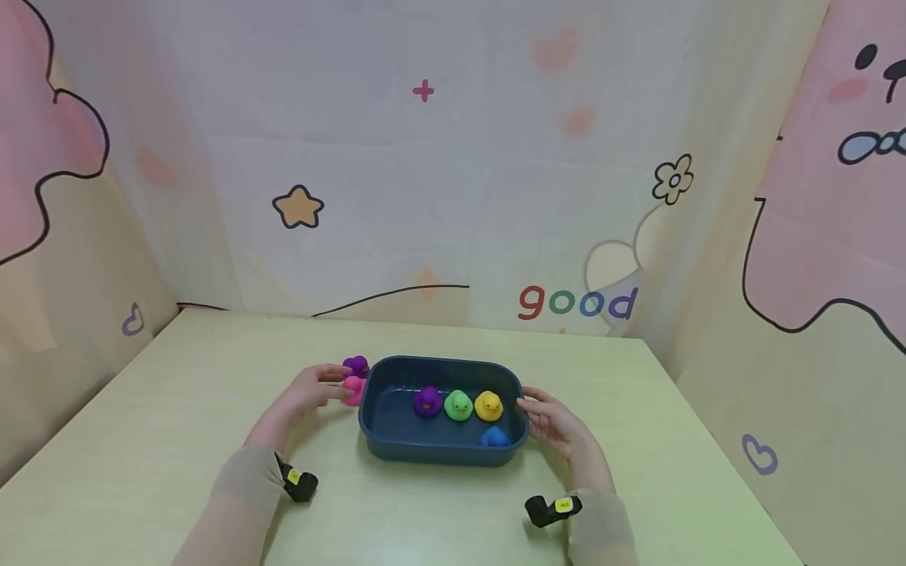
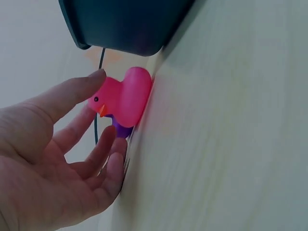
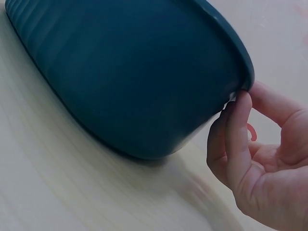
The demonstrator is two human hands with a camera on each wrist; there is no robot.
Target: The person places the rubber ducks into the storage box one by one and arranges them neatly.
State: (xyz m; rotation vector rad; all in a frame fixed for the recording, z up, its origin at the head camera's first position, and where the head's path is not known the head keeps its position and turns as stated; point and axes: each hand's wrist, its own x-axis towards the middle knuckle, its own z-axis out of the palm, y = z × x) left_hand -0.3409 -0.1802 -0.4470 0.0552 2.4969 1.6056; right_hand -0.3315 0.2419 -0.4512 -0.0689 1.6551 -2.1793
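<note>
A dark blue-green tub (image 1: 439, 454) stands on the table, holding a purple duck (image 1: 427, 402), a green duck (image 1: 458, 406), a yellow duck (image 1: 489, 406) and a partly hidden blue duck (image 1: 495, 437). With its fingertips, my right hand (image 1: 555, 424) grips the rim at the tub's right end. To the left of the tub is my left hand (image 1: 316, 389), its fingers loosely bent about a pink toy duck (image 2: 130, 94). The thumb tip is by that duck's head, without a plain grip. Another purple duck (image 1: 356, 366) lies behind the pink one.
The pale wooden table (image 1: 425, 519) meets a printed cloth backdrop (image 1: 453, 196) at the rear and on both sides. Black wrist cameras are strapped to the left sleeve (image 1: 241, 487) and right sleeve (image 1: 602, 527).
</note>
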